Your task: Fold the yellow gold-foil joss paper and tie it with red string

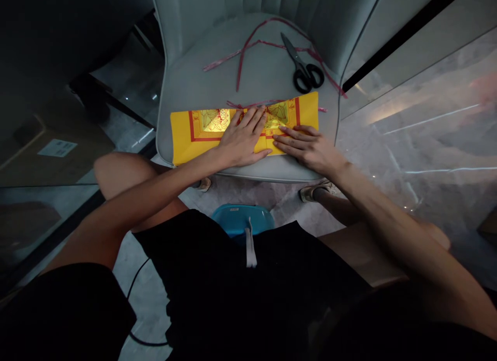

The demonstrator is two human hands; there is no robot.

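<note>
A yellow paper (181, 138) with red borders and gold flower prints lies across the front of a grey chair seat, folded into a wide strip. My left hand (243, 138) rests flat on its middle, fingers stretched toward the far edge. Just to the right, my right hand (306, 147) lies on the paper with its fingers extended and slightly apart. Part of a pink string (322, 110) shows along and beyond the paper's far edge; the rest is hidden beneath the paper and my left fingers.
Black-handled scissors (302, 71) and loose pink strings (241, 66) lie farther back on the chair seat (186, 86). A blue stool (233, 218) is between my legs. On the left, a cardboard box (50, 138) shows behind dark glass.
</note>
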